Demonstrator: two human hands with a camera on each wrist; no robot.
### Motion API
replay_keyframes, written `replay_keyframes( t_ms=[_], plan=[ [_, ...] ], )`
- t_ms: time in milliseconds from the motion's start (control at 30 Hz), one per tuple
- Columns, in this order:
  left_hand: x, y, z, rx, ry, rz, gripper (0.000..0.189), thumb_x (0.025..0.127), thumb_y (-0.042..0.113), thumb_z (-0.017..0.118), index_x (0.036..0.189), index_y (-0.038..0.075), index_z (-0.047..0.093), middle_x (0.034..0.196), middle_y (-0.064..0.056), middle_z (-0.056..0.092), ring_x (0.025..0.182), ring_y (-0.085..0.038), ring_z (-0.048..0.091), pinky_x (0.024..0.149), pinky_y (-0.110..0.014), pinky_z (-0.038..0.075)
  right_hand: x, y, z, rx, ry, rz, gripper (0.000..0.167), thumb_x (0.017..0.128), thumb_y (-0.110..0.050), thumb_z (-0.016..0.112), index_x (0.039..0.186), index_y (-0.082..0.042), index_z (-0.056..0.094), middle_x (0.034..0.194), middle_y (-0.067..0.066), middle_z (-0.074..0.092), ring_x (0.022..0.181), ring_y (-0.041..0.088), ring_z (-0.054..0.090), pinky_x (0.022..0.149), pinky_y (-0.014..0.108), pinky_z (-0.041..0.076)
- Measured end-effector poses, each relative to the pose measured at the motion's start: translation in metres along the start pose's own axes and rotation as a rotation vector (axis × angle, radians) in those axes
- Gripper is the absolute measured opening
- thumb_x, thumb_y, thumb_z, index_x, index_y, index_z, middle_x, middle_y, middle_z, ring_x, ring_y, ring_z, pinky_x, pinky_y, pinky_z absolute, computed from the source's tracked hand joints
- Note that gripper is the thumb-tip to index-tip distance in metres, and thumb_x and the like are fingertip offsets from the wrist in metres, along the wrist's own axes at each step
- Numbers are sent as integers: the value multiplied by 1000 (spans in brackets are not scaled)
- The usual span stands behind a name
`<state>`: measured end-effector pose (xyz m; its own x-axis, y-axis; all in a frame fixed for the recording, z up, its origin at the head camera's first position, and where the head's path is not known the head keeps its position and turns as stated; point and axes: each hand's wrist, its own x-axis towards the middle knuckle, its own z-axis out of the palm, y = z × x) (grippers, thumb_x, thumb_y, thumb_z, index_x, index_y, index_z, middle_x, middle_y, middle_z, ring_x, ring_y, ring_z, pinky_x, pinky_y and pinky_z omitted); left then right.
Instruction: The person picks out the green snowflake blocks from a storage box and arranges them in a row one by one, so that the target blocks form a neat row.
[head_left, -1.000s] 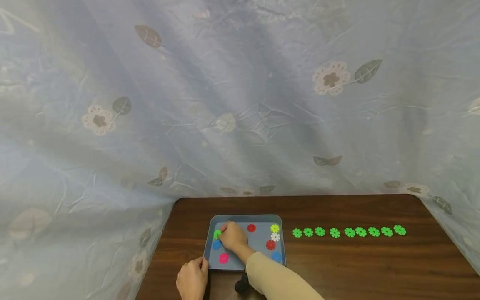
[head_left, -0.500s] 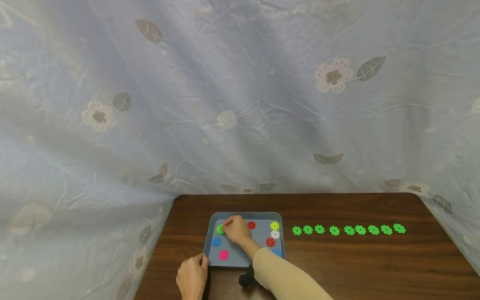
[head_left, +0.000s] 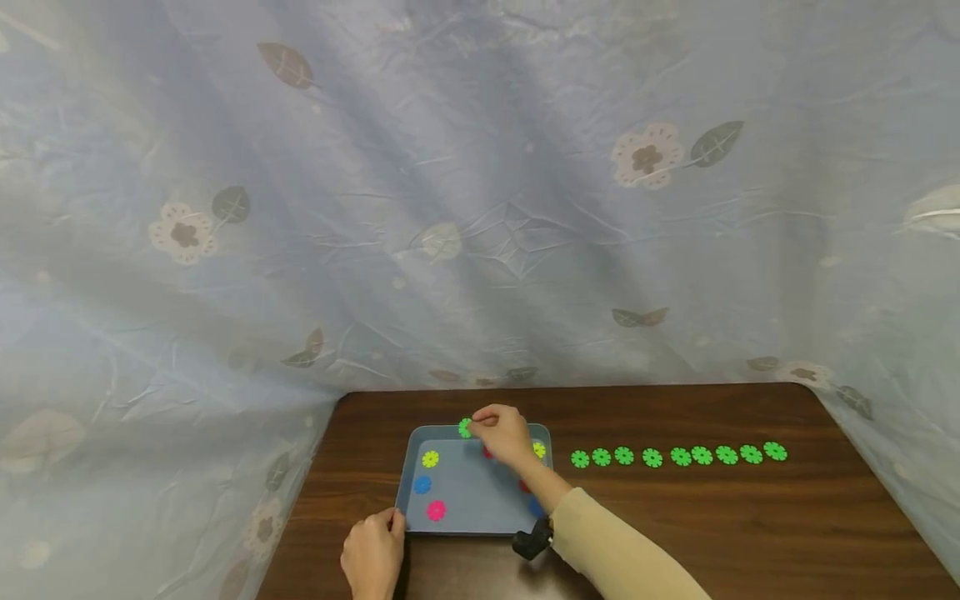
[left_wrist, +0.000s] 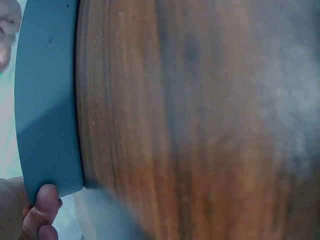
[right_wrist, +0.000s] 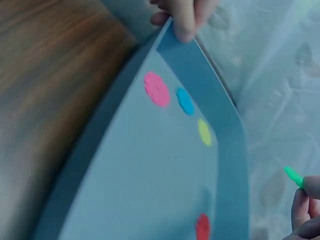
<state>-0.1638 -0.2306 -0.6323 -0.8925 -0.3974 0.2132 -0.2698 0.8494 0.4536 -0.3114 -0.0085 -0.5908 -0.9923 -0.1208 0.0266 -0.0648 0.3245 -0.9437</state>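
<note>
My right hand [head_left: 506, 435] pinches a green snowflake disc [head_left: 465, 428] between thumb and fingertips, over the far wall of a grey-blue tray [head_left: 480, 500]. In the right wrist view this green disc [right_wrist: 294, 176] shows nearly edge-on, above the tray. My left hand [head_left: 373, 552] grips the tray's near left corner, its thumb [right_wrist: 183, 22] over the rim and its fingers [left_wrist: 45, 205] against the outside wall. Inside the tray lie a yellow disc [head_left: 430, 459], a blue disc [head_left: 422, 484] and a pink disc [head_left: 437, 510]. More discs at the right are partly hidden by my right hand and forearm.
A row of several green discs [head_left: 652, 457] lies on the brown wooden table [head_left: 675, 533], right of the tray. A patterned curtain [head_left: 450, 208] hangs behind and at the sides. A black device [head_left: 532, 540] sits on my right wrist.
My right hand has lifted the green disc and carried it up and right toward the tray's far edge. The yellow disc now shows where it was. The left hand keeps its grip.
</note>
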Motion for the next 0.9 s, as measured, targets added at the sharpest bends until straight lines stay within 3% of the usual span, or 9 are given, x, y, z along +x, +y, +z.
replay_keyframes(
  t_ms=[267, 567, 767, 900],
  plan=[
    [2, 1, 3, -6, -25, -3, 14, 91, 17, 72, 92, 9, 84, 84, -18, 75, 67, -41, 69, 53, -59, 51, -3, 2, -77, 0, 99, 6, 17, 93, -22, 77, 105, -10, 77, 93, 1, 74, 89, 20, 69, 74, 38, 55],
    [8, -1, 2, -12, -34, 10, 16, 92, 17, 71, 95, 7, 83, 82, -18, 75, 58, -35, 66, 47, -54, 49, -15, 31, -196, -58, 238, 70, 32, 97, -31, 74, 119, -6, 74, 109, 10, 73, 104, 29, 67, 86, 44, 52],
    [9, -5, 1, -15, -11, 7, 15, 91, 17, 69, 91, 10, 83, 80, -17, 74, 60, -36, 66, 50, -56, 50, -36, 62, -271, -153, 325, 149, 44, 99, -40, 69, 126, -4, 69, 117, 16, 71, 107, 31, 65, 78, 36, 51],
    [10, -10, 1, -21, -4, 3, 15, 90, 17, 69, 89, 11, 83, 77, -16, 73, 59, -34, 65, 49, -56, 49, -55, 86, -313, -216, 400, 206, 50, 100, -44, 67, 129, -4, 68, 117, 16, 71, 97, 22, 63, 70, 32, 51]
  ],
)
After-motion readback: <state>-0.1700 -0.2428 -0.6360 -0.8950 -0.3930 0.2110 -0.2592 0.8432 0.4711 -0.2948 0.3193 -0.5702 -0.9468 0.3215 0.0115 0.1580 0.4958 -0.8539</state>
